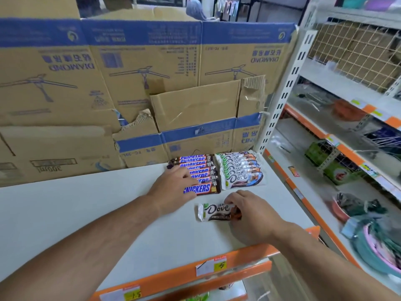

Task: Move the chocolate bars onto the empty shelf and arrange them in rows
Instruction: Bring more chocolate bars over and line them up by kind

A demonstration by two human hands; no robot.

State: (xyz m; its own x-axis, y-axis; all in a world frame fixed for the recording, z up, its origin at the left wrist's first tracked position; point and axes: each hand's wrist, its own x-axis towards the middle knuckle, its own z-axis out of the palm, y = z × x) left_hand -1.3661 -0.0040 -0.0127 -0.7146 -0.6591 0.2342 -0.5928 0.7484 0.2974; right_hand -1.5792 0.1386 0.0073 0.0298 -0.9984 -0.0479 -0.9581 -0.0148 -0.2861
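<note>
Fingers of my right hand (251,213) pinch a white-wrapped Dove bar (213,211); my left hand (173,187) rests loose-fingered on the far brown Snickers row (194,164).

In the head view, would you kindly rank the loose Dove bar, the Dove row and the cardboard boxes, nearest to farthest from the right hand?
1. Loose Dove bar: pinched by the right hand.
2. Dove row: just beyond the hand.
3. Cardboard boxes: farthest, behind both rows.

Roughly seven Snickers bars (196,189), eight Dove bars (240,178) (one loose).
</note>
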